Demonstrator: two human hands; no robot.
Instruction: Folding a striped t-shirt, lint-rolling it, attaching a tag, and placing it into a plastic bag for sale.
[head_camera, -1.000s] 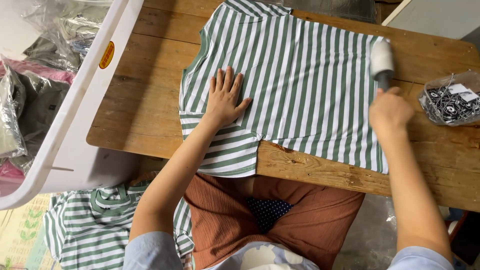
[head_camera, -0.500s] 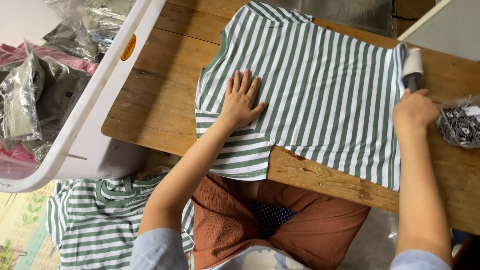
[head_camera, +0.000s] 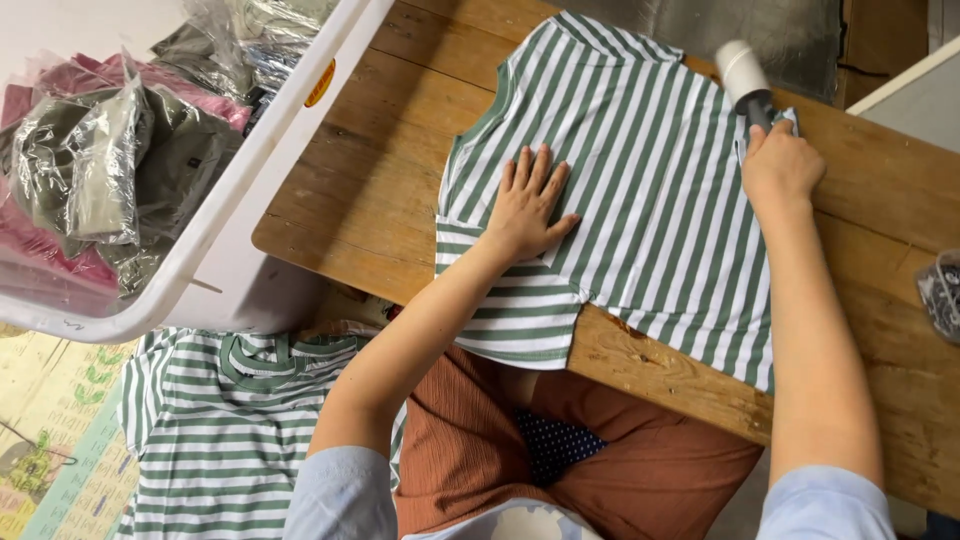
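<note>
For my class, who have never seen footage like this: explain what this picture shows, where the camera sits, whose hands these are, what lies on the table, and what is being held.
There is no machine here. The camera sits on a person's head and looks down, so both arms reaching in from the bottom belong to the wearer. A green and white striped shirt lies spread on a wooden table. The left hand rests flat on it, fingers spread. The right hand grips the dark handle of a lint roller, whose white roll sits at the shirt's far edge. To the left stands a white bin holding clothes in clear bags. Another striped shirt lies lower down beside the person's knees.
</note>
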